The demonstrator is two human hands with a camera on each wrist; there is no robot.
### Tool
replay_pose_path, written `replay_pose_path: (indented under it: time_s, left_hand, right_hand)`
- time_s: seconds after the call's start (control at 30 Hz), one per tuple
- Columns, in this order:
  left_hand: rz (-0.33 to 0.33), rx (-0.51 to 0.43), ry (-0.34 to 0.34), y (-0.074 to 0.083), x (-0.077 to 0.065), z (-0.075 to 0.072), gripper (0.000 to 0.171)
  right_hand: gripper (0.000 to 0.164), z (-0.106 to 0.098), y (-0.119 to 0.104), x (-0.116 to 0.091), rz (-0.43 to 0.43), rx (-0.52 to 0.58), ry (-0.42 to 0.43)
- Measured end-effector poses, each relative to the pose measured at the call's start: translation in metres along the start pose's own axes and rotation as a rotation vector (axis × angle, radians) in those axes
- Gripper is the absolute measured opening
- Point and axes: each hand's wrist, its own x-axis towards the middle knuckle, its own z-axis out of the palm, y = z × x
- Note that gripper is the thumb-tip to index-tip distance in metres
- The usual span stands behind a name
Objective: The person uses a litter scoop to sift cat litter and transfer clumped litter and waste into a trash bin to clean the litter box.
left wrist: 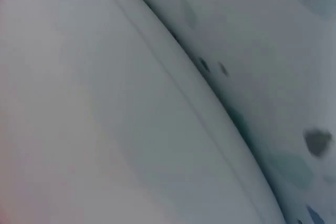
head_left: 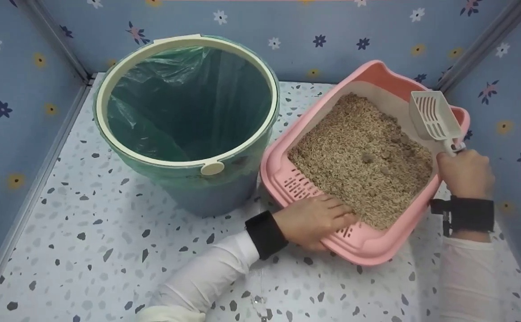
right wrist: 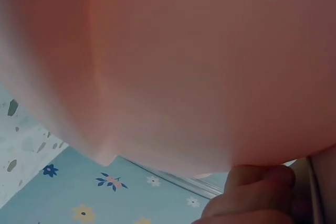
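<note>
Gripping scoop (head_left: 434, 115): right hand (head_left: 466, 173), fingers curled; left hand (head_left: 316, 221) clasping pink tray (head_left: 376, 251) by rim.

Head view high, downward — wrist views low, close-up — speckled floor (head_left: 121, 243) in all

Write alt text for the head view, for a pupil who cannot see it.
A person's right hand grips a slotted scoop at the right side of a pink tray of brown granules, while the left hand holds the tray's perforated near edge. Left of the tray, a bin with a green liner stands on a speckled surface.
</note>
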Motion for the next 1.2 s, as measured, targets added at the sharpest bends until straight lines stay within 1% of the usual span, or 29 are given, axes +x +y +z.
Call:
replay_pose_path:
  time_s: [0.13,0.3,0.37,0.47,0.6,0.7,0.8,0.9,1.03,1.13,1.2]
  left_hand:
    - [-0.012,-0.004,0.014,0.000,-0.002,0.000,0.085]
    - [-0.066,-0.002,0.035,0.006,-0.001,0.001,0.085]
    - [-0.099,0.006,0.044,0.010,-0.001,0.002,0.087]
    - [-0.169,0.029,0.053,0.020,0.002,0.003,0.094]
    - [-0.274,0.059,0.006,0.037,0.010,0.005,0.105]
    - [-0.315,0.077,-0.022,0.051,0.020,0.006,0.103]
    - [-0.326,0.086,-0.024,0.063,0.031,0.007,0.098]
    - [-0.311,0.103,-0.006,0.072,0.040,0.008,0.092]
    - [-0.271,0.140,0.073,0.078,0.047,0.013,0.080]
    - [-0.245,0.173,0.141,0.077,0.048,0.016,0.071]
    - [-0.228,0.193,0.171,0.076,0.048,0.018,0.068]
  right_hand:
    - [0.046,-0.001,-0.001,0.001,0.014,-0.010,-0.017]
    - [0.054,-0.003,0.002,0.011,0.007,-0.022,-0.038]
    - [0.058,-0.005,0.003,0.017,-0.002,-0.029,-0.038]
    - [0.061,-0.007,0.004,0.027,-0.015,-0.046,-0.038]
    - [0.063,-0.010,0.007,0.044,-0.036,-0.077,-0.048]
    - [0.064,-0.012,0.009,0.056,-0.048,-0.109,-0.051]
    - [0.065,-0.012,0.008,0.064,-0.056,-0.140,-0.037]
    - [0.066,-0.011,0.008,0.069,-0.064,-0.153,-0.029]
    - [0.067,-0.011,0.008,0.069,-0.064,-0.155,-0.031]
    - [0.064,-0.011,0.009,0.067,-0.067,-0.142,-0.025]
    - [0.063,-0.012,0.009,0.065,-0.078,-0.135,-0.021]
